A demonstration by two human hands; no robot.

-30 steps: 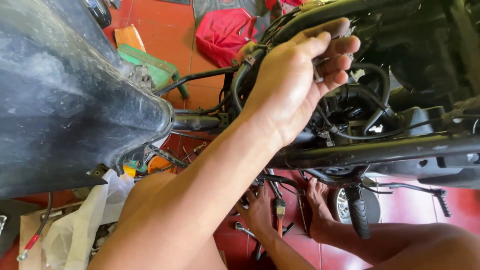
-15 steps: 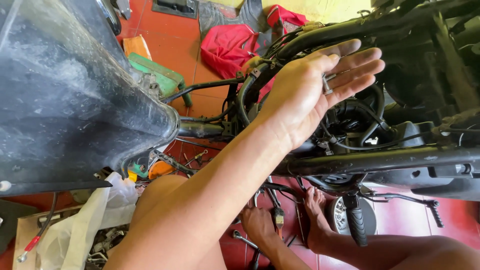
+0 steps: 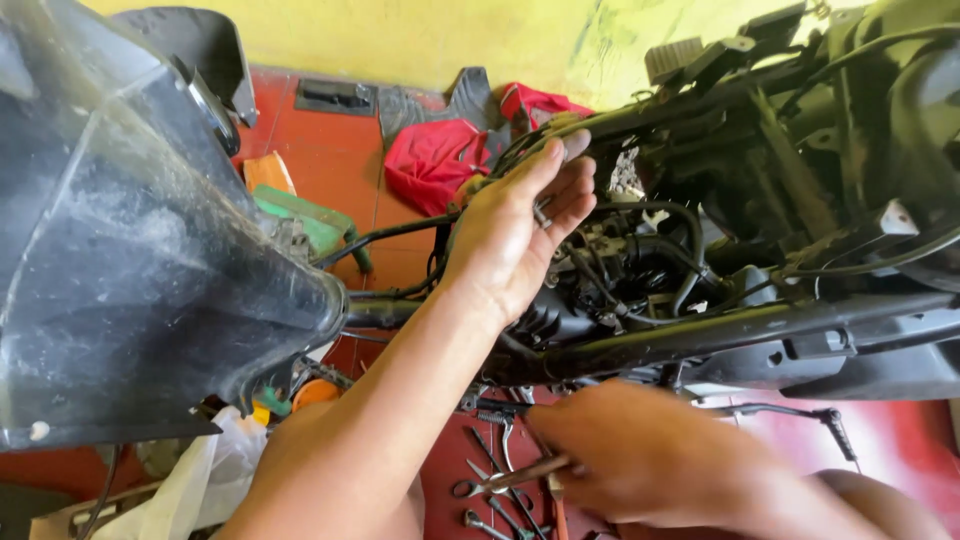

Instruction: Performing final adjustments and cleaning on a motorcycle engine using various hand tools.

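My left hand point(image 3: 515, 235) is raised against the stripped motorcycle frame point(image 3: 760, 330), palm showing and fingers nearly straight. A small metal part point(image 3: 541, 214) is pinched between two of its fingers. The fingertips touch the cables and hoses point(image 3: 640, 250) around the engine. Low down, my right hand point(image 3: 640, 455) reaches, blurred, over the hand tools point(image 3: 490, 500) lying on the red floor. Its fingers are curled on a brown-handled tool point(image 3: 525, 472).
A large dusty black body panel point(image 3: 140, 260) fills the left side. A red cloth point(image 3: 435, 160) and a green and orange object point(image 3: 300, 215) lie on the floor behind it. White plastic bags point(image 3: 190, 490) sit at the lower left. A yellow wall point(image 3: 420, 35) closes the back.
My left hand has opened flatter and slid left along the frame, keeping the small metal part. My right hand has come in over the floor tools and closed on the brown-handled one.
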